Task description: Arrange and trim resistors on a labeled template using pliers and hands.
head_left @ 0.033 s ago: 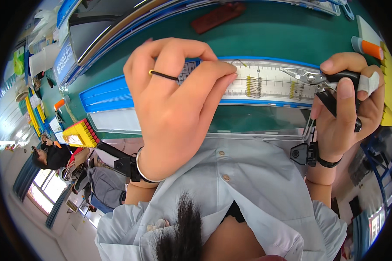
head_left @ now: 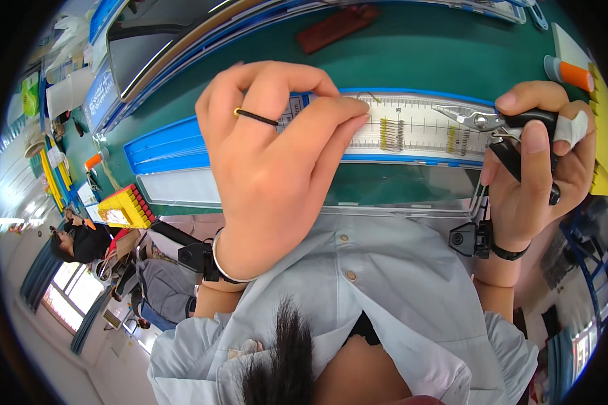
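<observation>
My left hand (head_left: pixel 277 162) has its thumb and forefinger pinched together over a white ruler-marked board (head_left: pixel 425 145) with a blue edge. A thin bent wire piece (head_left: pixel 373 99) shows at its fingertips. In my right hand (head_left: pixel 544 158) is a pair of long-nosed pliers (head_left: pixel 481 121) with black handles, its silver jaws pointing left above the board. Below the jaws lie a row of small thin wire pieces with yellowish ends (head_left: pixel 392 135) and a second, similar row (head_left: pixel 457 140) farther right. The left end of the board is hidden behind my left hand.
A clear plastic lid (head_left: pixel 412 189) lies along the near edge of the green table (head_left: pixel 439 54). Beyond are a dark red block (head_left: pixel 338 28) and a dark-screened device (head_left: pixel 162 40). An orange-and-grey cylinder (head_left: pixel 571 73) lies far right; a yellow box (head_left: pixel 126 208) is at left.
My left hand has shifted very slightly to the right, still pinched at the wire piece. The pliers are almost unmoved in my right hand.
</observation>
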Demonstrator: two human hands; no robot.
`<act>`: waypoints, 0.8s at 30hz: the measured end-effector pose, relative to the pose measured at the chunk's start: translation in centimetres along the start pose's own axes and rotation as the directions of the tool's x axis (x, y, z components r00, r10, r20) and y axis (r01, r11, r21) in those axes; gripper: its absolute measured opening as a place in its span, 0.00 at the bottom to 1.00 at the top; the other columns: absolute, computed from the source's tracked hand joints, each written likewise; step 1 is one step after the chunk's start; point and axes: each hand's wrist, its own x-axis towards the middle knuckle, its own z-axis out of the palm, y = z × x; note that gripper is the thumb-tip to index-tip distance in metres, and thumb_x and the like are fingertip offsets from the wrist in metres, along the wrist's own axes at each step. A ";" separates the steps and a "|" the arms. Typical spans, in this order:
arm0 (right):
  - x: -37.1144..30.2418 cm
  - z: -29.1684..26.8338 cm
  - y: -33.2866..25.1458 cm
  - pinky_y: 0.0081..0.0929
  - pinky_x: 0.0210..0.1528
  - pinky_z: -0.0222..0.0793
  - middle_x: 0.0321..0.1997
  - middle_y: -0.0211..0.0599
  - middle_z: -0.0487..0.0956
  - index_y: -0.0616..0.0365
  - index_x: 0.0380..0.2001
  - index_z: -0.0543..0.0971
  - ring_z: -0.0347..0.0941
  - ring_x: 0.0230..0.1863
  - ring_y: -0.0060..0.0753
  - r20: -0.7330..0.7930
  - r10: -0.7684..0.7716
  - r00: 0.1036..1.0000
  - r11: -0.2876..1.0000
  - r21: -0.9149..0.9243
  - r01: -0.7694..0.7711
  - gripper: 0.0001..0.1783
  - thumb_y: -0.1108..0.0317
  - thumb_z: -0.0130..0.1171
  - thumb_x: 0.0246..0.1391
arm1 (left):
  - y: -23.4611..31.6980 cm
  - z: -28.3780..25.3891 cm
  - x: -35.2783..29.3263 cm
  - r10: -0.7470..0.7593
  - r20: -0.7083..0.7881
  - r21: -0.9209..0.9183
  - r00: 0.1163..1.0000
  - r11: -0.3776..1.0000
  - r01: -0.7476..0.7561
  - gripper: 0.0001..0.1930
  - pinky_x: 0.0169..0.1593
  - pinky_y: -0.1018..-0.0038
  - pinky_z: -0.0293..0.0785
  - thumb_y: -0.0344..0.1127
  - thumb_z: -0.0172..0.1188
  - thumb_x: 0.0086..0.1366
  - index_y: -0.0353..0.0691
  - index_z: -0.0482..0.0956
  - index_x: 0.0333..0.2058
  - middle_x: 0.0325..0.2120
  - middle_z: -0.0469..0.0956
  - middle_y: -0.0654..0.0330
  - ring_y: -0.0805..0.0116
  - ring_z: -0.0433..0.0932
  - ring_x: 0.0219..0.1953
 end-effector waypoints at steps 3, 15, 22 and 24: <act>-0.1 -0.4 -0.1 0.15 0.14 0.66 0.43 0.64 0.77 0.55 0.35 0.59 0.67 0.17 0.21 0.039 -0.048 0.998 0.996 0.072 0.046 0.12 0.75 0.53 0.64 | 0.9 0.2 0.2 0.000 -0.026 -0.022 1.000 1.000 -0.001 0.09 0.45 0.69 0.68 0.27 0.73 0.51 0.46 0.88 0.32 0.34 0.79 0.65 0.63 0.71 0.41; -0.2 -1.0 -0.5 0.16 0.15 0.65 0.43 0.65 0.76 0.56 0.35 0.58 0.66 0.17 0.24 -0.044 0.010 0.999 0.997 0.073 -0.006 0.11 0.77 0.51 0.63 | 3.1 1.4 1.1 0.022 -0.032 -0.004 0.999 1.000 -0.022 0.09 0.44 0.69 0.68 0.28 0.74 0.49 0.45 0.88 0.31 0.32 0.79 0.65 0.63 0.72 0.40; -0.6 -1.8 0.7 0.16 0.16 0.66 0.43 0.66 0.76 0.56 0.35 0.59 0.67 0.18 0.24 -0.025 -0.031 0.999 0.964 0.264 0.037 0.11 0.79 0.50 0.62 | 4.5 1.5 1.8 -0.056 0.012 0.070 0.998 0.996 0.055 0.07 0.45 0.66 0.67 0.28 0.72 0.51 0.39 0.81 0.28 0.32 0.76 0.61 0.58 0.72 0.41; -0.6 -1.8 0.7 0.16 0.16 0.66 0.43 0.66 0.76 0.56 0.35 0.59 0.67 0.19 0.23 -0.028 -0.030 0.999 0.966 0.255 0.036 0.10 0.79 0.50 0.62 | 4.7 1.7 1.7 -0.052 0.013 0.074 0.999 0.996 0.051 0.07 0.46 0.65 0.67 0.28 0.71 0.52 0.39 0.81 0.28 0.33 0.76 0.61 0.57 0.72 0.41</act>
